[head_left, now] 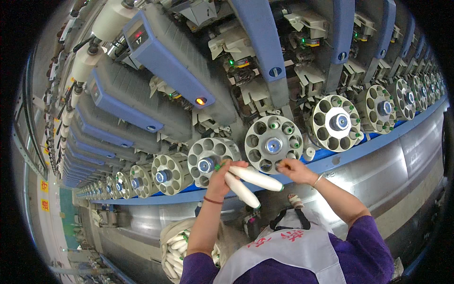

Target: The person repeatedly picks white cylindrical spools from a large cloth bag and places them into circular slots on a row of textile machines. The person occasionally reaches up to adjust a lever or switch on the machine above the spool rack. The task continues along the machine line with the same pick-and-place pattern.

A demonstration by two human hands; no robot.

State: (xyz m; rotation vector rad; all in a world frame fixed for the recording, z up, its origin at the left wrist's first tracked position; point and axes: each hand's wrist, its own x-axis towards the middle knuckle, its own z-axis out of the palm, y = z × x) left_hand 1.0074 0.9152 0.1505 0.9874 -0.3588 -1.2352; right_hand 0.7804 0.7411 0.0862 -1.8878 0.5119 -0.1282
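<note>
"Where are the white spools [257, 179]?"

"Two, gripped in the left hand [222, 177], just below the round holder [273, 135]. The right hand [299, 171] has its fingers bunched at the holder's lower rim; whether they pinch anything, I can't tell."

"Handling tip?"

"I'd keep the spools clear of the holder and the right fingers light."

"And the room?"

"Below the holder, a blue rail [373, 146] and shiny grey surface [397, 158]; behind it, rowed machines [165, 71]."

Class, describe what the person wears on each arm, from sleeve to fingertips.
Short purple sleeves leave both forearms bare. A thin, dark red band circles the left wrist; a pale bangle circles the right. The left grip and right grip are gloveless.
</note>
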